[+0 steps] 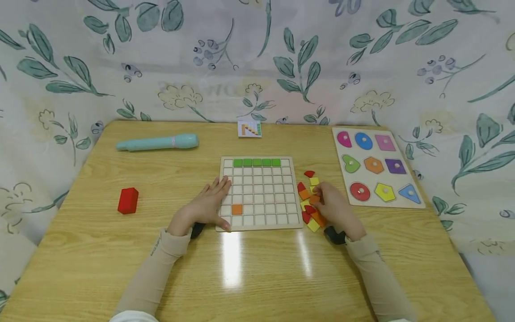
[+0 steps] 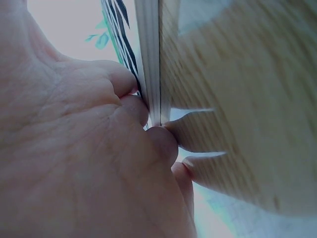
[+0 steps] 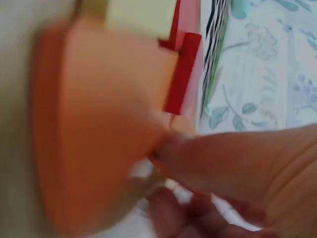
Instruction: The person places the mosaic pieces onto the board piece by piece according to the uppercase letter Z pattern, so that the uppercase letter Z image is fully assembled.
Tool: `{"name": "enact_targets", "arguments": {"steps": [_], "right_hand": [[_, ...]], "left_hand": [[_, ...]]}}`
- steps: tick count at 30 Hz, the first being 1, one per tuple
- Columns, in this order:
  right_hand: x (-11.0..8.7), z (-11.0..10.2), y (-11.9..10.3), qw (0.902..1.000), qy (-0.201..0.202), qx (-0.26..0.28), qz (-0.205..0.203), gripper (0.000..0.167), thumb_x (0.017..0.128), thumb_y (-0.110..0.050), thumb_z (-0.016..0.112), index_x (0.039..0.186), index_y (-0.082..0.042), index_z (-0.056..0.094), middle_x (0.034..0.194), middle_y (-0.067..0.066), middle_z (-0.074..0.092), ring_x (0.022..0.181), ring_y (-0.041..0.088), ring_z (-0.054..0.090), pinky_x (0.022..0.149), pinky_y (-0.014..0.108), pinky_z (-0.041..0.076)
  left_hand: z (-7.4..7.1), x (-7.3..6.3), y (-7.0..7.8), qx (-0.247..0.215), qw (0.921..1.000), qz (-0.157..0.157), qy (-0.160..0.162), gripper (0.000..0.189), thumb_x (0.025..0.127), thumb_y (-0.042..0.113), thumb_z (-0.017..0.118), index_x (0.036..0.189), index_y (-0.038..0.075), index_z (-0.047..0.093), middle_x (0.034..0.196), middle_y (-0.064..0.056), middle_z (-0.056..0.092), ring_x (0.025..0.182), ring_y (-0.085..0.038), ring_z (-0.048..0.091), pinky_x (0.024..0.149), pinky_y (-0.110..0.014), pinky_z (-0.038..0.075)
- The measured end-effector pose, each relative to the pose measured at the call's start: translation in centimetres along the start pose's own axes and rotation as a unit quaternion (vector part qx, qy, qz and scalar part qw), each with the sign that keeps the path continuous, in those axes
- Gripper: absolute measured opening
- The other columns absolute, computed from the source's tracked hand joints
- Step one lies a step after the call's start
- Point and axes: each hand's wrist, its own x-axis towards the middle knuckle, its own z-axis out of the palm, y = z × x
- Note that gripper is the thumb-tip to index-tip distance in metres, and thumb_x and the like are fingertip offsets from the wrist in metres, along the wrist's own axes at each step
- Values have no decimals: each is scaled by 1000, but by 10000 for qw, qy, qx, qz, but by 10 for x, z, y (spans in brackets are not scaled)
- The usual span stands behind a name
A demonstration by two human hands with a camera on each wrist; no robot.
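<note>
A wooden grid board (image 1: 257, 227) lies in the middle of the table, with a row of green square tiles (image 1: 257, 163) near its far edge and one orange square tile (image 1: 237, 209) at lower left. My left hand (image 1: 206, 203) rests on the board's left edge, fingers spread; in the left wrist view its fingertips are at the board's edge (image 2: 150, 54). Right of the board, my right hand (image 1: 335, 207) pinches an orange tile (image 1: 314, 199) among a loose pile of yellow tiles (image 1: 313, 225), red pieces (image 1: 309, 173) and orange ones (image 3: 104, 124).
A shape puzzle board (image 1: 382, 179) with knobbed pieces lies at the right. Behind the grid board is a small pattern card (image 1: 249, 129). A teal tapered stick (image 1: 157, 142) and a red block (image 1: 128, 200) lie at left. Floral cloth (image 1: 257, 67) hangs behind the table.
</note>
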Motion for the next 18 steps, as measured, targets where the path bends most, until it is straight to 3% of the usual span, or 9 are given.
{"name": "enact_targets", "arguments": {"steps": [6,10,13,18], "right_hand": [[6,6,2,9970,206,691,-285,29,85,3,67,113,0,56,85,9,50,78,21,48,67,25,42],[14,7,-3,9936,341,1044,-270,31,86,-3,70,115,-2,58,85,7,55,79,20,53,68,21,46],[19,10,-16,9908,297,1292,-287,32,86,-6,71,116,-3,61,87,8,58,80,18,58,70,20,49],[29,26,-51,9828,-148,1724,-645,31,85,-4,72,115,-2,63,87,8,58,77,15,58,68,19,49]], "left_hand": [[1,0,1,15,10000,23,21,136,61,54,82,154,-1,0,162,-18,-9,149,-40,-11,121,-59,0],[1,0,1,45,10000,32,17,135,62,54,82,154,-1,0,162,-19,-9,149,-41,-11,121,-59,0],[0,-1,1,47,10000,41,19,135,62,53,83,154,-2,0,162,-19,-9,149,-41,-10,120,-60,0],[2,0,0,15,10000,58,37,136,62,53,83,154,-1,-1,162,-19,-9,149,-41,-11,120,-59,0]]}}
